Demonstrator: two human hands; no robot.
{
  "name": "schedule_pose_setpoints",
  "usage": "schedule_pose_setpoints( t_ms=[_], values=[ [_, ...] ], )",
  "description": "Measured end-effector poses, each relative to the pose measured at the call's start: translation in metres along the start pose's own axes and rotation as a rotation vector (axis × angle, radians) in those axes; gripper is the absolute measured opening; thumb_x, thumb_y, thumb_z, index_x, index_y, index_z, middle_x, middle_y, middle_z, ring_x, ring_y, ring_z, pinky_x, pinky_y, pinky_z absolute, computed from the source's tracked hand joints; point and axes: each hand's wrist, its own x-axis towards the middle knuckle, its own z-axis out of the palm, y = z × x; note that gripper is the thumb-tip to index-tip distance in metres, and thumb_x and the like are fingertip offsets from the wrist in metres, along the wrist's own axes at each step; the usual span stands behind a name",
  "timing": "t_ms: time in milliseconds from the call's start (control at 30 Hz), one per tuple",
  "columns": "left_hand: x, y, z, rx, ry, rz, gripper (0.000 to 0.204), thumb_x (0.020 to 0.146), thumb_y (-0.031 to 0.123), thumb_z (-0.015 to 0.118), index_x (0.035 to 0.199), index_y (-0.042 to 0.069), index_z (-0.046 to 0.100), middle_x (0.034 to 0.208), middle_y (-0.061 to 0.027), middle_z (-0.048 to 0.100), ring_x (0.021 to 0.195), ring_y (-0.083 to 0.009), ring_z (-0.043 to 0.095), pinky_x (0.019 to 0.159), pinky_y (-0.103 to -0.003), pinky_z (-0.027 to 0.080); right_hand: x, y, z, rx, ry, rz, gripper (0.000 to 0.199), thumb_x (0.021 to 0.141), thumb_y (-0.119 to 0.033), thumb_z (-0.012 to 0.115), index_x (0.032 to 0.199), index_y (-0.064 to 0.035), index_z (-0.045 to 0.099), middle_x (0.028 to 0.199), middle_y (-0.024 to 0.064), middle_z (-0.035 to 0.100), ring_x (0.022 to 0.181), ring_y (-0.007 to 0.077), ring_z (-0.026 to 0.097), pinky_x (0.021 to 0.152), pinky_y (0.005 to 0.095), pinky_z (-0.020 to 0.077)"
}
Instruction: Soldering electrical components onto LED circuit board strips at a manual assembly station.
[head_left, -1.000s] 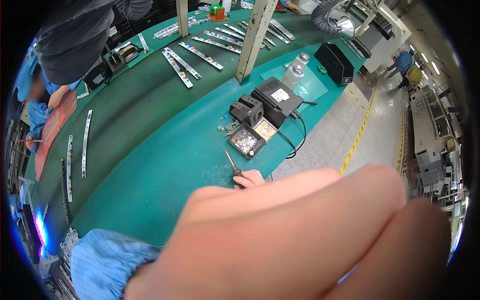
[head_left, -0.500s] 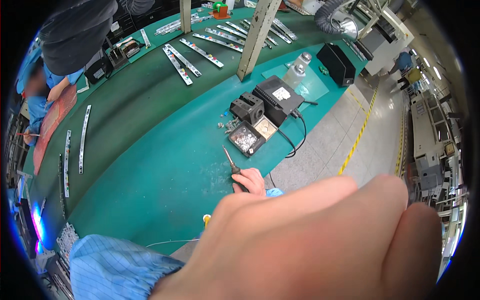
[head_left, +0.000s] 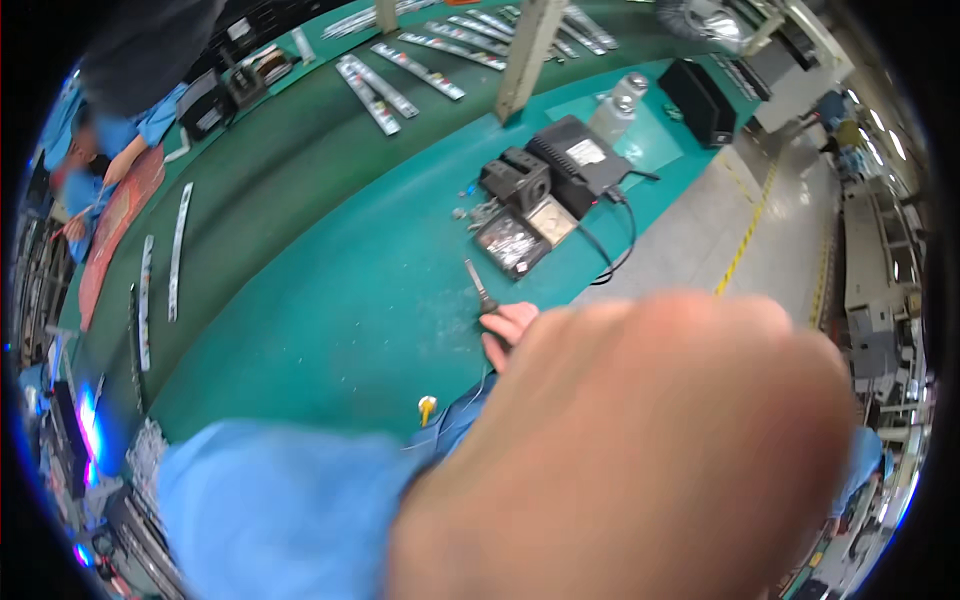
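Note:
My right hand (head_left: 508, 328) is closed around the handle of a soldering iron (head_left: 481, 288), its bare tip pointing up and away over the green mat. Part of that hand is hidden behind my left hand (head_left: 640, 450), which looms large and blurred close to the camera. Its back and knuckles show, but its fingers are hidden. A blue sleeve covers the left forearm. Beyond the iron's tip sits a small tray of silvery bits (head_left: 511, 244), beside a tan sponge (head_left: 550, 220) and a black iron holder (head_left: 516, 179). A small white and yellow piece (head_left: 427, 408) appears near a thin wire.
A black soldering station (head_left: 578, 160) with cables stands behind the holder, near clear bottles (head_left: 613, 115) and a black box (head_left: 697, 102). A post (head_left: 527, 65) rises from the bench. Several strip boards (head_left: 418, 72) lie on the dark green belt (head_left: 290, 160). A co-worker's hands (head_left: 120, 165) are at the far left.
The view has shifted, so the bench appears higher. My left hand has shifted and covers more of my right forearm. The right hand keeps hold of the soldering iron.

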Motion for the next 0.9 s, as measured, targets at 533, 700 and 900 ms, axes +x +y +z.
schedule_pose_setpoints(
  t_ms=[533, 700, 900],
  values=[
    [-0.015, -0.138, -0.014, -0.520, 0.161, -0.260, 0.031, 0.063, -0.008, 0.043, 0.086, -0.006, 0.065, 0.088, -0.0113, 0.067, 0.072, -0.0119, 0.056, 0.064, -0.024, 0.046, -0.013, 0.032, 0.000, 0.052, -0.068, -0.100, 0.045, 0.066, 0.004, 0.069, 0.108, -0.0016, 0.056, 0.099, 0.0187, 0.059, 0.086, 0.0363, 0.058, 0.076, 0.0414, 0.0460],
    [-0.022, -0.144, -0.013, -0.570, 0.206, -0.223, 0.025, 0.062, -0.008, 0.045, 0.078, -0.005, 0.064, 0.087, -0.0125, 0.066, 0.072, -0.0133, 0.056, 0.064, -0.024, 0.046, -0.011, 0.030, -0.001, 0.055, -0.003, -0.097, 0.040, 0.064, 0.003, 0.069, 0.103, -0.0013, 0.062, 0.095, 0.0162, 0.060, 0.081, 0.0330, 0.059, 0.073, 0.0403, 0.0462],
    [-0.076, -0.196, 0.011, -0.511, 0.372, -0.247, 0.009, 0.061, -0.008, 0.051, 0.062, -0.003, 0.059, 0.081, -0.0141, 0.064, 0.075, -0.0178, 0.057, 0.067, -0.027, 0.044, -0.014, 0.028, -0.002, 0.123, -0.041, -0.020, 0.041, 0.066, 0.003, 0.068, 0.106, 0.0004, 0.060, 0.100, 0.0195, 0.060, 0.089, 0.0358, 0.059, 0.078, 0.0409, 0.0466]
  ],
)
